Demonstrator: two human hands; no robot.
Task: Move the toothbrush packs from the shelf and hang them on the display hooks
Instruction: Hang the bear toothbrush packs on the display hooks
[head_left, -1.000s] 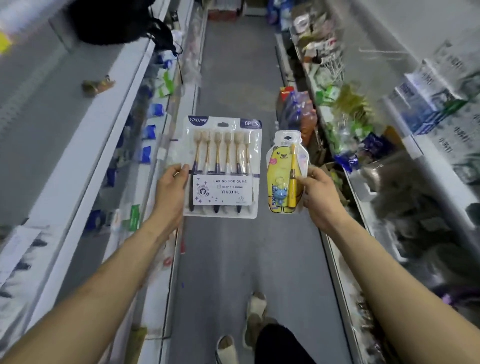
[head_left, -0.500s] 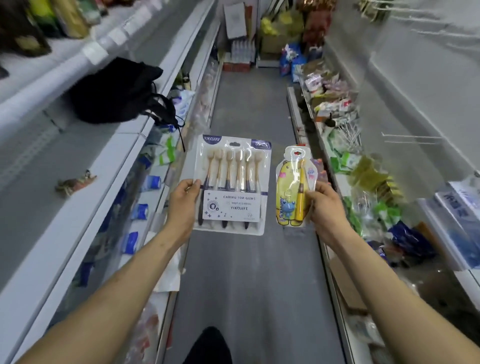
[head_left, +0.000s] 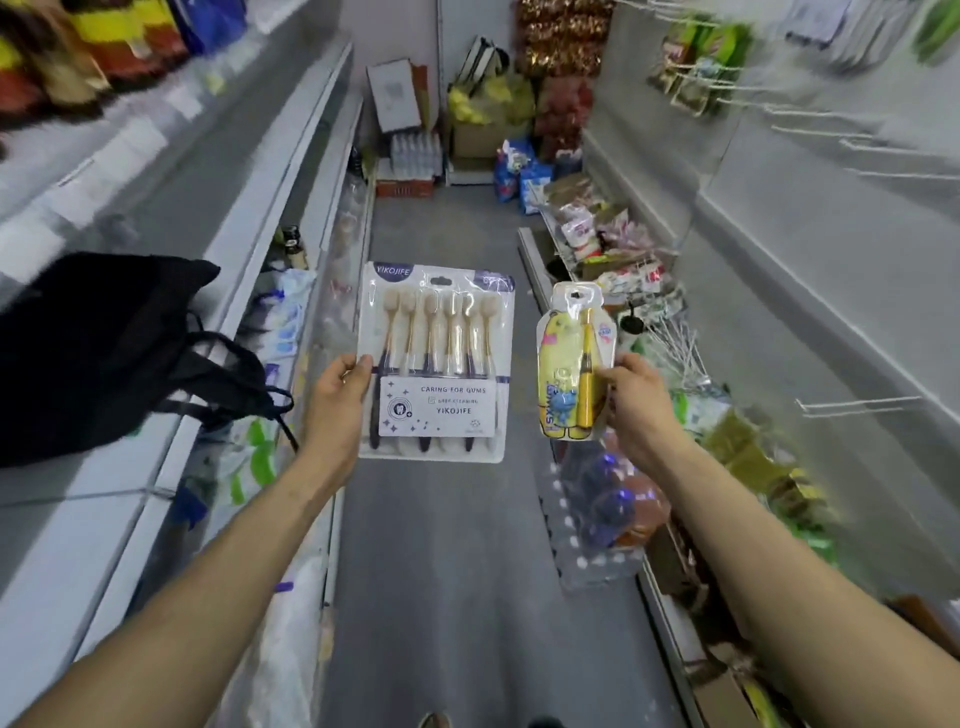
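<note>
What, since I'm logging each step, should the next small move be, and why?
Probably swing the right hand toward the bare hook on the right wall. That hand pinches the yellow toothbrush pack by its side edge, leaving the hang hole at its top free, and it is held mid-aisle, away from any hook.

Over the aisle floor (head_left: 457, 571), near the middle: the six-brush pack (head_left: 436, 364) at left, gripped at its left edge by the left hand (head_left: 337, 400); the single-brush pack (head_left: 574, 364) just right of it, in the right hand (head_left: 636, 402) — side by side, not touching. On the left shelf (head_left: 78, 509), near, a bag (head_left: 104, 353), left of the left hand. On the right wall, display hooks (head_left: 857, 402) — right of the right hand. At the far end of the aisle, boxes (head_left: 480, 139), behind both packs.
</note>
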